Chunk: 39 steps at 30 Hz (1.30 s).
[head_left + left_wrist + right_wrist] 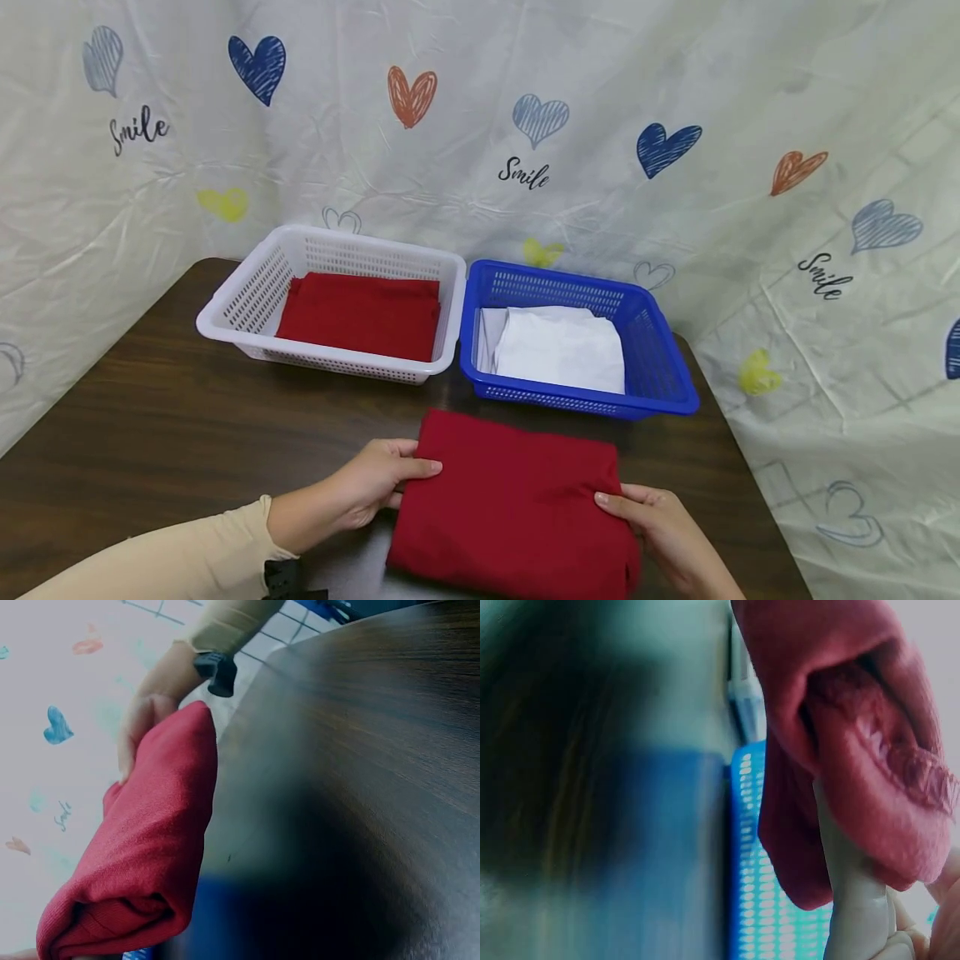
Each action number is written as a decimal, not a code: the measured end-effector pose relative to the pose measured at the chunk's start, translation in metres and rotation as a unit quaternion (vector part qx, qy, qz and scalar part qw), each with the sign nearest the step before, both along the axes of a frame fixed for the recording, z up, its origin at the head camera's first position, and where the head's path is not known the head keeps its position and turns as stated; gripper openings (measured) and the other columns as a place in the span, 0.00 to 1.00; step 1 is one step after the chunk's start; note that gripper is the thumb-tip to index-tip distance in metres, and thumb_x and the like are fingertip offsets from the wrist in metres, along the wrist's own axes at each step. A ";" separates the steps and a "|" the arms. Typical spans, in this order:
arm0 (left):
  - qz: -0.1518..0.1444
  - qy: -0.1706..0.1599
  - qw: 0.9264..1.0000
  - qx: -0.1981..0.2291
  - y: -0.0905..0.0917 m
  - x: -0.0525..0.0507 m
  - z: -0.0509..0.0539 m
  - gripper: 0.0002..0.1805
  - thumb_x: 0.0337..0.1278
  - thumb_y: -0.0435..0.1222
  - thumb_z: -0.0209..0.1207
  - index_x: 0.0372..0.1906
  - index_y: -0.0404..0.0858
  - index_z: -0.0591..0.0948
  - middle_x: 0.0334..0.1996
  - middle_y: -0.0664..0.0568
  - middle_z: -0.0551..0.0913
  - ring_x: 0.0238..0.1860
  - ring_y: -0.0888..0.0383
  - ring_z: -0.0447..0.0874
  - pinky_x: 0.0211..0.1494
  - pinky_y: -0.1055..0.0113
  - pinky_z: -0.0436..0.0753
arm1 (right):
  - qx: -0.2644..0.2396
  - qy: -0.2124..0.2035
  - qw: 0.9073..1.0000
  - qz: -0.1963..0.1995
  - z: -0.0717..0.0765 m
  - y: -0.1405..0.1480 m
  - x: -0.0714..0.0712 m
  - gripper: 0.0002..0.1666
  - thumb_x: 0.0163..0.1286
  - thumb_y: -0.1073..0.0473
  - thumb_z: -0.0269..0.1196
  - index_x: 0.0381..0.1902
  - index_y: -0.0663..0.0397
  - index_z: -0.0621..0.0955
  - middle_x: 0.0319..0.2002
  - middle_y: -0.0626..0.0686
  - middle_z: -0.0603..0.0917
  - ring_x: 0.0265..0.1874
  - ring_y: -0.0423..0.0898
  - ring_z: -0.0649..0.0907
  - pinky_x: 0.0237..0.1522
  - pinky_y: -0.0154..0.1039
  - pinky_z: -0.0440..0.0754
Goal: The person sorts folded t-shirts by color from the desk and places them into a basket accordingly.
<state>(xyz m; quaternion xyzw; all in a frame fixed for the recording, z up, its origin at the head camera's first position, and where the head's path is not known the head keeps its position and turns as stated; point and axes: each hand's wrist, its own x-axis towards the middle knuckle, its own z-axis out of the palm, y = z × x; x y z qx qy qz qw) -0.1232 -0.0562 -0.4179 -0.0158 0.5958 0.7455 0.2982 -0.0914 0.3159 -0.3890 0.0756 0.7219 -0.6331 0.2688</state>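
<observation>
Between my two hands is a folded red garment [517, 500], held up in front of the baskets. My left hand [375, 483] pinches its left edge, thumb on top and fingers underneath. At the right edge my right hand [656, 521] grips it the same way, with the thumb on the upper face. The left wrist view shows the garment [150, 825] end-on, with its rolled layers. In the right wrist view, fingers [855, 900] reach under the garment's folds [877, 750].
A white basket [225, 321] at the back left holds folded red cloth [360, 317]. Beside it, a blue basket [667, 367] holds folded white cloth [558, 350]. Both stand on a dark wooden table [150, 417], before a curtain [450, 183] printed with hearts.
</observation>
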 end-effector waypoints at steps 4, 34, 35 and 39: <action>0.002 0.003 1.000 -0.002 -0.009 0.000 0.007 0.26 0.62 0.33 0.63 0.62 0.25 0.74 0.39 0.49 0.90 0.36 0.57 0.90 0.42 0.56 0.89 | 0.014 0.020 1.000 0.009 0.009 -0.010 -0.006 0.17 0.74 0.56 0.59 0.55 0.57 0.84 0.38 0.44 0.91 0.37 0.40 0.89 0.43 0.39 0.88; 0.034 0.019 0.999 -0.036 -0.057 -0.009 0.052 0.28 0.62 0.39 0.65 0.62 0.28 0.75 0.37 0.53 0.89 0.34 0.57 0.91 0.43 0.58 0.89 | 0.003 0.047 0.998 0.047 0.039 -0.050 -0.030 0.25 0.74 0.55 0.58 0.61 0.68 0.77 0.37 0.44 0.90 0.36 0.41 0.89 0.44 0.38 0.88; 0.039 0.019 0.998 -0.039 -0.058 -0.010 0.054 0.28 0.62 0.39 0.65 0.62 0.28 0.75 0.37 0.53 0.89 0.34 0.57 0.91 0.43 0.58 0.89 | 0.003 0.047 0.998 0.048 0.040 -0.052 -0.031 0.25 0.74 0.54 0.59 0.61 0.67 0.77 0.37 0.44 0.90 0.36 0.41 0.90 0.44 0.38 0.88; 0.050 0.024 0.997 -0.046 -0.066 -0.013 0.060 0.29 0.62 0.39 0.65 0.63 0.27 0.74 0.36 0.54 0.89 0.34 0.57 0.91 0.42 0.59 0.89 | -0.008 0.058 0.997 0.055 0.043 -0.060 -0.037 0.25 0.74 0.55 0.59 0.61 0.68 0.77 0.38 0.45 0.90 0.37 0.42 0.90 0.44 0.38 0.88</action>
